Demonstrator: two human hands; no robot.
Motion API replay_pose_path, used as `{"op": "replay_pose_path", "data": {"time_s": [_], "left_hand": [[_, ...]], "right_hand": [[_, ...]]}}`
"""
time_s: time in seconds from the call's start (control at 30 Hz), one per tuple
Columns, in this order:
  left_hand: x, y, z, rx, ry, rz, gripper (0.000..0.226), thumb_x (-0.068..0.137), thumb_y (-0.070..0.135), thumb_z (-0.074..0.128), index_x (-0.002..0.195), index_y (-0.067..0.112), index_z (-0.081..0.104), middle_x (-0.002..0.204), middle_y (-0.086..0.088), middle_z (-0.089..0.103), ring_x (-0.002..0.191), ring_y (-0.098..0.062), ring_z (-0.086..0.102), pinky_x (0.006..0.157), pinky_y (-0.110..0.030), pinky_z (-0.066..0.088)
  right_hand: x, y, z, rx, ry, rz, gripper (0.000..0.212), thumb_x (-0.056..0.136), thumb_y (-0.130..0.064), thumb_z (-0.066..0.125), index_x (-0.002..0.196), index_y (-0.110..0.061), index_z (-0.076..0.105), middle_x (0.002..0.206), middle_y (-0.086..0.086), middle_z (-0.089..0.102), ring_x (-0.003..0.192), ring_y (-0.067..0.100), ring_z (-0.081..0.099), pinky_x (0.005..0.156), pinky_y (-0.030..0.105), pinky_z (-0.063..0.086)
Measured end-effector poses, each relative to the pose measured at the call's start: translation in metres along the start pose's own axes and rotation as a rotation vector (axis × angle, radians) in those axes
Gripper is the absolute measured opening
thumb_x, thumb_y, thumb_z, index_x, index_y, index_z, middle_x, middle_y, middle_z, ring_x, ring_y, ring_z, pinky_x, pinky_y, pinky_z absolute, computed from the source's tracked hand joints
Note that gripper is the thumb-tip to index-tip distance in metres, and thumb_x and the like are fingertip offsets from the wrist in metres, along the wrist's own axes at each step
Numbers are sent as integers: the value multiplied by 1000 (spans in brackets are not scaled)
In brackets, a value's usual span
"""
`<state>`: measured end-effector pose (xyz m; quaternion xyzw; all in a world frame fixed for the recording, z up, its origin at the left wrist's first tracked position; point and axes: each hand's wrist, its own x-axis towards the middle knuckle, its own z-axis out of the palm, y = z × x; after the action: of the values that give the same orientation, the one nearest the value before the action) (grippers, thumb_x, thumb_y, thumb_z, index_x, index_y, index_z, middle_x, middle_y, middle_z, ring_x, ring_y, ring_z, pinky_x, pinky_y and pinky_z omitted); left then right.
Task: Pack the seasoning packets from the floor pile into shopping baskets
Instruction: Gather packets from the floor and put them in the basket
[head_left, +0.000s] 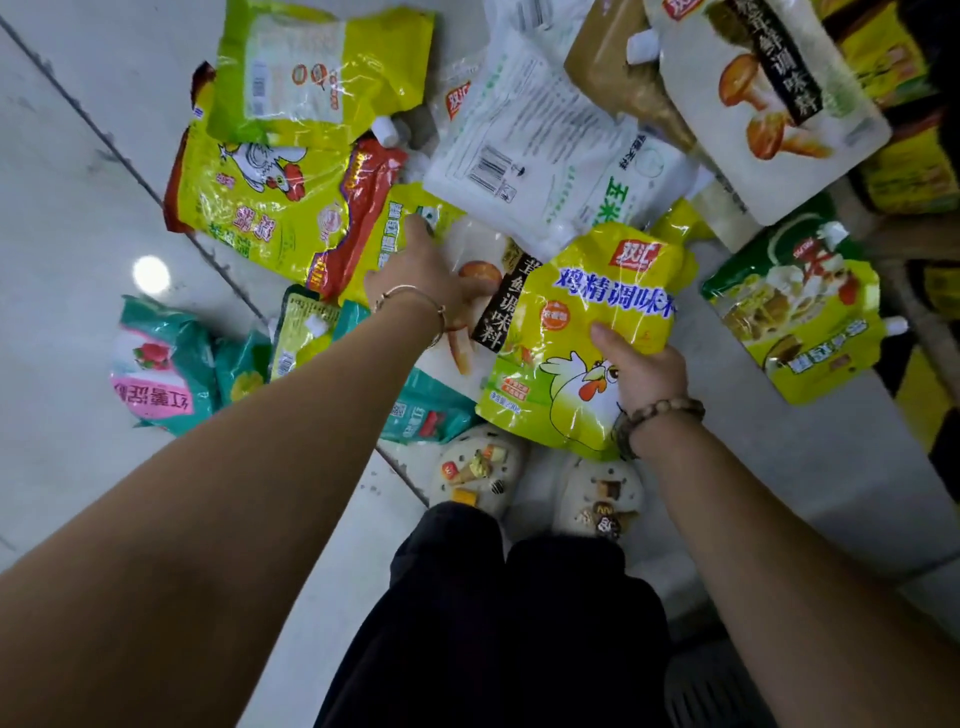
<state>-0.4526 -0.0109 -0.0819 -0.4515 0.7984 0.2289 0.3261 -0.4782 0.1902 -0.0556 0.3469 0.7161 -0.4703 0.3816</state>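
Observation:
Several seasoning packets lie scattered on the pale floor. My right hand (641, 371) grips a yellow chicken-essence packet (582, 332) with a cartoon chicken, lifted above the pile. My left hand (421, 275) reaches into the pile and holds a white mushroom-seasoning packet (480, 249) that lies under the yellow one; its fingertips also touch a small yellow packet (405, 218). No shopping basket is clearly in view.
A large yellow chicken bag (260, 197) and teal-pink packets (161, 374) lie left. White cornstarch bags (545, 145) and mushroom pouches (769, 98) lie behind, a green-yellow pouch (800, 306) to the right. My clogs (478, 467) stand below the pile. Yellow shelf stock (904, 171) fills the right edge.

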Motion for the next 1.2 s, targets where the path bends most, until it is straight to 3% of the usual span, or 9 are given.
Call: {"op": "replay_pose_path", "data": {"time_s": [0.1,0.27,0.37,0.5,0.63,0.83,0.97,1.07,1.2], "left_hand": [[-3,6,7,-86,-68,79,46,78,39,65,111,9,54,99,-11,61,98,-30,59,71,-32,40],[-26,10,6,-329,-102,-32,37,83,32,65,107,4,59,98,-12,62,92,-30,59,72,-29,45],[-56,6,-3,-395,-143,-24,22,84,22,68,95,7,56,75,-5,56,65,-20,53,52,-18,45],[-93,-20,-18,-476,-149,-51,17,80,15,70,84,11,54,77,-10,60,67,-23,53,60,-31,46],[-130,-31,-40,-561,-156,-23,22,80,10,67,68,17,50,57,-4,51,48,-21,43,44,-24,35],[-187,-11,-71,-539,-178,93,18,66,25,66,81,18,57,56,-2,52,45,-22,41,49,-33,35],[-238,7,-79,-526,-182,275,14,78,16,68,76,23,55,62,0,54,48,-20,47,47,-32,46],[-278,18,-80,-612,-231,312,12,72,18,66,78,21,56,56,0,48,42,-21,37,44,-44,43],[-339,39,-73,-630,-320,318,14,84,1,61,81,8,49,54,-13,38,42,-22,36,32,-58,39]], "right_hand": [[-4,3,-3,-7,49,25,17,79,-17,74,94,-12,65,96,6,66,86,21,62,78,32,48],[-21,2,-18,40,126,65,29,78,-18,75,102,-5,65,96,4,65,83,18,60,73,27,43],[-34,2,-38,72,168,87,22,78,-20,75,94,-12,63,94,3,63,82,19,58,76,28,43],[-59,3,-65,90,221,89,25,78,-20,75,98,-11,65,94,3,64,85,20,60,77,30,45],[-90,5,-90,37,258,-24,27,74,-14,78,99,-11,67,97,5,67,86,20,64,79,31,49],[-149,6,-125,-2,315,-122,31,74,-13,77,104,-10,68,95,-2,65,84,12,62,70,20,45],[-184,16,-154,66,374,-121,32,73,-20,78,102,-10,69,93,-1,68,80,12,64,66,18,50],[-208,25,-187,118,344,-160,25,79,-16,74,103,-12,67,90,-4,65,62,-9,58,54,0,41],[-243,45,-244,193,237,-135,16,85,-16,67,98,-25,66,82,-9,67,62,-11,58,60,9,46]]}}
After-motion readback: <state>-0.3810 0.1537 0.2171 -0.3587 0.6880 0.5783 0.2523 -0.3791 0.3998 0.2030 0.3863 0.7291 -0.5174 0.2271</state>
